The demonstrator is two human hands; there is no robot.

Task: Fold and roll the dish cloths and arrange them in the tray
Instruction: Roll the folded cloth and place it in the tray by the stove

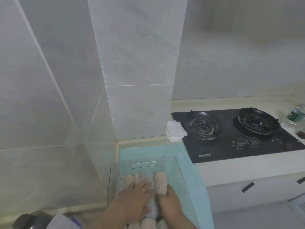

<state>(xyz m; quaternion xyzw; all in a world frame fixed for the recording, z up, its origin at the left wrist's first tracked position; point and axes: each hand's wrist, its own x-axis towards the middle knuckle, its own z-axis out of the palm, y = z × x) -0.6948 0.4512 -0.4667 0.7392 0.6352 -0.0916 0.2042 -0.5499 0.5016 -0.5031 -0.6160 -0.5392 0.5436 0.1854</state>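
Observation:
A clear plastic tray sits on a mint-green towel at the counter's near left. Several rolled fluffy dish cloths, pink and grey, stand side by side in the tray. My left hand lies flat on top of the rolls, fingers spread, pressing them. My right hand is closed around the rightmost pink rolled cloth, holding it against the others. More fluffy cloth shows at the bottom edge below my hands.
A black two-burner gas hob lies to the right, with folded white paper at its left corner. A plastic bottle stands at the far right. A tiled pillar rises just behind the tray. White drawers sit below the counter.

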